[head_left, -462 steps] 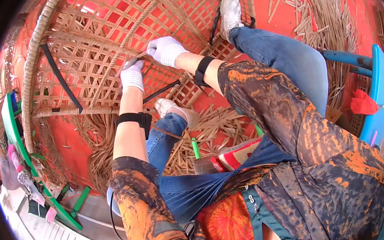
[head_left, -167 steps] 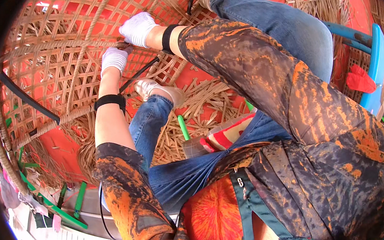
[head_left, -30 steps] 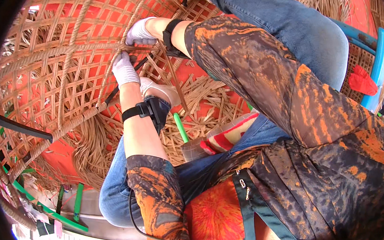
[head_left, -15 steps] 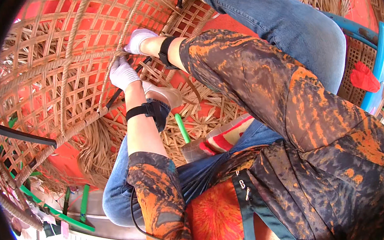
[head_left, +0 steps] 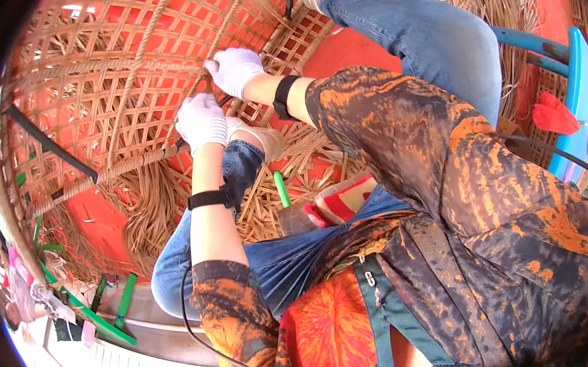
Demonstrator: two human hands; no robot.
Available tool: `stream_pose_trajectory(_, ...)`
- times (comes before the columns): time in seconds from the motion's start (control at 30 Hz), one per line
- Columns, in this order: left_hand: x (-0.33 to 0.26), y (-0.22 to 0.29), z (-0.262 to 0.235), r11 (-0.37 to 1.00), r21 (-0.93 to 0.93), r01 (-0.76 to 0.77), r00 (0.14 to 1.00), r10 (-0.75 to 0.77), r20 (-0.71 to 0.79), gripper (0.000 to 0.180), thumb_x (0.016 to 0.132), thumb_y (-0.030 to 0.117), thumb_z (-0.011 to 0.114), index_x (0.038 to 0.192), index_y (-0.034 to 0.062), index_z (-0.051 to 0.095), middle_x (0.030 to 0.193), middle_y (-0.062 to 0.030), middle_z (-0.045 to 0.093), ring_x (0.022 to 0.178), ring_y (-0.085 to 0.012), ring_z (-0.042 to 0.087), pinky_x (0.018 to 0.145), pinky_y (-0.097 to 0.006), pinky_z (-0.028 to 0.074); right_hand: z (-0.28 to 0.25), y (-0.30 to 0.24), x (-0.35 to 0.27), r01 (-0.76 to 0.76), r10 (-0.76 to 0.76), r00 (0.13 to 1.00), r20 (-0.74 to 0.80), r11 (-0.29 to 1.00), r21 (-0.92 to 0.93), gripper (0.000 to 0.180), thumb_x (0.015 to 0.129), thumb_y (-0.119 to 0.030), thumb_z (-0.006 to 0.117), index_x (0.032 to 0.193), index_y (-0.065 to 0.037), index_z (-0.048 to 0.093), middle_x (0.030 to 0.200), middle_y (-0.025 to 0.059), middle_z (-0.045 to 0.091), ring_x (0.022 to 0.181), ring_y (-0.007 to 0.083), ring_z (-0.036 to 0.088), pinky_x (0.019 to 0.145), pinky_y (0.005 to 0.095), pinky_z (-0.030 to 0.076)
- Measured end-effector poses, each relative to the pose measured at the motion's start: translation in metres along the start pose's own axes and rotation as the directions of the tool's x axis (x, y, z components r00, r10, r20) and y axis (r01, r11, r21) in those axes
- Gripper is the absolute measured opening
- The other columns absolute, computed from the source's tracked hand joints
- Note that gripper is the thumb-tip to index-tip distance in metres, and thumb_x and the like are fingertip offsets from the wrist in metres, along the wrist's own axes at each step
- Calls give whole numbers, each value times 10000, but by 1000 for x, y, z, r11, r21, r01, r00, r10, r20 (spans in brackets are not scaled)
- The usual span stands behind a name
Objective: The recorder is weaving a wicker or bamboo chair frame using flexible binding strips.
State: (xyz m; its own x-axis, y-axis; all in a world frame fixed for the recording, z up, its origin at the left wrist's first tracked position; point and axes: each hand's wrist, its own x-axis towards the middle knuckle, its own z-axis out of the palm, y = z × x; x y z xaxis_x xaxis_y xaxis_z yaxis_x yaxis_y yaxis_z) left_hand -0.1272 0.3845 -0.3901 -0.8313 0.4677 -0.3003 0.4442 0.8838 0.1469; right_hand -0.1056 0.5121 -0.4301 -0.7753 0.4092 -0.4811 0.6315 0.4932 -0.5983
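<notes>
A large openwork basket of tan woven strips, ribbed with twisted cord, lies on its side at the upper left. Both my hands wear white knitted gloves and work at its near rim. My left hand is closed, with a short brown strand showing above its fingers. Just beyond and to the right, my right hand has its fingers drawn together against the weave; what they pinch is too small to make out. A black strap crosses the basket's left part.
Loose strips and cut scraps litter the red floor covering. Between my legs stands a green handle beside a red and cream cloth. At the right is a blue chair with a red cloth. Green strips lie lower left.
My right hand has moved right and slightly nearer, and the gap between my hands has widened. My left hand has shifted slightly right and nearer. The basket appears slightly turned in view.
</notes>
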Motion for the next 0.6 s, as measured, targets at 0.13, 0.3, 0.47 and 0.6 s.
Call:
stream_pose_trajectory(0.13,-35,44,-13,987,-10,-162,966,160,201,181,827,242,593,894,111,698,952,-156,653,930,-322,633,791,-458,491,-16,-21,-9,-91,60,974,216,987,136,426,836,-421,569,1043,-63,671,1042,157,662,1030,303,619,882,406,487)
stream_pose_trajectory(0.3,-50,48,3,935,-256,-247,902,318,292,256,854,264,576,1025,105,680,1040,-130,645,977,-317,623,841,-401,464,3,-11,28,-15,65,939,338,989,-147,337,839,-296,593,1055,-48,666,1030,181,660,1003,313,632,857,411,505)
stream_pose_trajectory(0.47,-21,33,14,841,-533,95,851,210,482,315,877,278,532,1059,50,652,1001,-174,651,951,-316,623,839,-380,462,15,-4,28,263,-283,959,0,892,-367,308,835,-163,580,1126,-86,644,1116,155,645,1029,305,629,871,418,505)
stream_pose_trajectory(0.6,11,37,23,941,-334,54,770,174,614,338,899,292,474,1031,36,652,923,-162,666,918,-296,640,798,-364,481,4,42,57,256,-241,945,222,966,-39,299,844,-149,575,1134,-180,642,1099,102,652,1000,293,629,869,425,504)
